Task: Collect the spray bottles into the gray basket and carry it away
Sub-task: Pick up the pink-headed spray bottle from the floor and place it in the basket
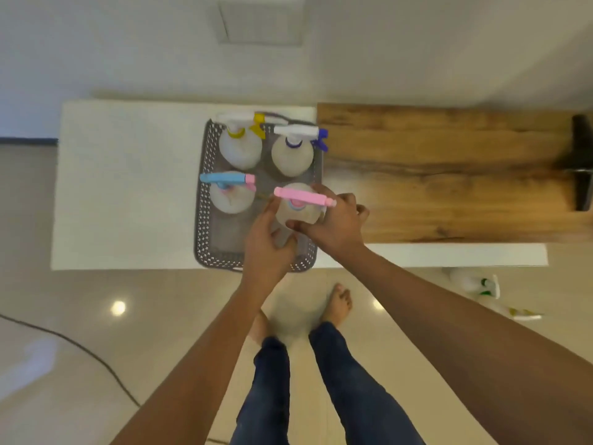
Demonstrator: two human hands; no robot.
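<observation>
A gray perforated basket (205, 220) stands on the white table (128, 187). Inside it stand a yellow-nozzle spray bottle (240, 146), a blue-and-white-nozzle bottle (293, 157) and a light-blue-and-pink-nozzle bottle (229, 197). A pink-nozzle spray bottle (300, 203) is over the basket's right front part. My right hand (333, 224) wraps its body from the right. My left hand (266, 248) touches it from the left and below.
A wooden board (449, 175) covers the table's right part, with a dark object (580, 168) at its far end. More spray bottles (481, 287) lie on the floor at the right. A cable (80, 348) runs across the floor at the left. My bare feet stand just before the table.
</observation>
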